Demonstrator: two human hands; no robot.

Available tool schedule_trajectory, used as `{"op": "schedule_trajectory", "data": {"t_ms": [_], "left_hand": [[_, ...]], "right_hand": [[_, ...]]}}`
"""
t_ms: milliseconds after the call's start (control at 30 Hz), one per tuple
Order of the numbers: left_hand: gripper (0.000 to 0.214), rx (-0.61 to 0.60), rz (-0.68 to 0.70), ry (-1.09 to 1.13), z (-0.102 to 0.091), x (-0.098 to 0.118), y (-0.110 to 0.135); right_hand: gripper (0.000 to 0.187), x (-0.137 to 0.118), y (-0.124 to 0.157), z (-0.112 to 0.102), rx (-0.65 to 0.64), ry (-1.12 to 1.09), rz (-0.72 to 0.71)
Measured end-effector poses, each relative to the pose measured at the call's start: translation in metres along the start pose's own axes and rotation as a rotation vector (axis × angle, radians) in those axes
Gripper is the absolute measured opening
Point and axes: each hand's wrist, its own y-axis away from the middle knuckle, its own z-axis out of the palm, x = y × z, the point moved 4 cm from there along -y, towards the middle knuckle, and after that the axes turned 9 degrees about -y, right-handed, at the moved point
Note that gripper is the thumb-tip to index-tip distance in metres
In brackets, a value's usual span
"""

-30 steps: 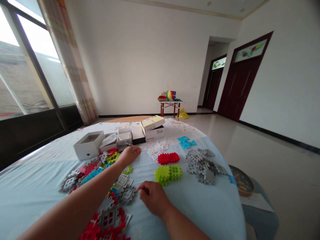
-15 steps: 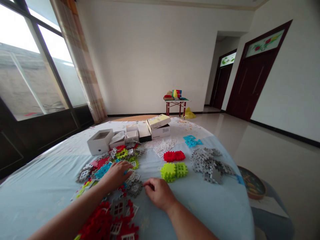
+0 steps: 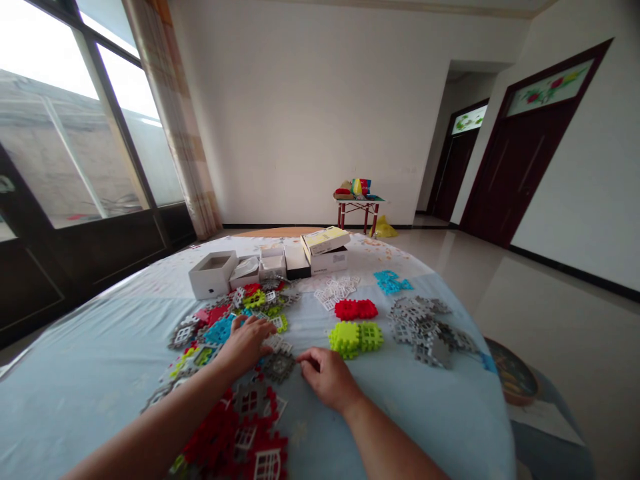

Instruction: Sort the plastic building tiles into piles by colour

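Observation:
My left hand (image 3: pixel 249 341) lies over the mixed pile of plastic interlocking building pieces, its fingers apart and stretched across blue and white ones. Under and beside its fingertips are a white piece (image 3: pixel 281 345) and a grey notched piece (image 3: pixel 278 367). Just right of that grey piece, my right hand (image 3: pixel 327 379) rests low over the cloth with its fingers curled in. Whatever it may hold is hidden. Red pieces (image 3: pixel 213 430) with grey and white window frames heap up nearer me, partly behind my left forearm. Blue pieces (image 3: pixel 220 330) show left of my left hand.
Sorted groups lie to the right: lime green pieces (image 3: pixel 345 339), red pieces (image 3: pixel 356 309), white window frames (image 3: pixel 336 292), blue pieces (image 3: pixel 393 282) and a grey heap (image 3: pixel 425 327). Behind the pile stand a white box (image 3: pixel 213 283) and several other open boxes. The round table's edge curves on the right.
The whole view has swung a little left, so the table and things appear farther right. Both hands keep nearly the same places by the pile, with only slight finger movement.

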Motion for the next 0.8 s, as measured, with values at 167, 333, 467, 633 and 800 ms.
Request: {"op": "schedule_trajectory", "data": {"t_ms": [167,333,467,633,800], "left_hand": [[0.017,0.088,-0.019,0.063,-0.015,0.002,0.008],[0.034,0.041,-0.097,0.448,-0.016,-0.001,0.005],[0.040,-0.125,-0.165,0.660,0.006,0.001,-0.016],[0.040,-0.113,-0.203,0.717,0.010,0.012,-0.065],[0.054,0.044,-0.229,0.753,-0.007,0.018,-0.101]], "right_hand": [[0.023,0.001,0.001,0.000,-0.006,-0.032,0.022],[0.021,0.004,0.000,0.001,-0.003,-0.024,0.036],[0.021,0.006,-0.001,0.003,0.012,-0.011,0.040],[0.022,0.005,-0.002,0.003,0.013,-0.017,0.056],[0.022,0.000,-0.002,0.001,0.028,0.021,0.050]]}}
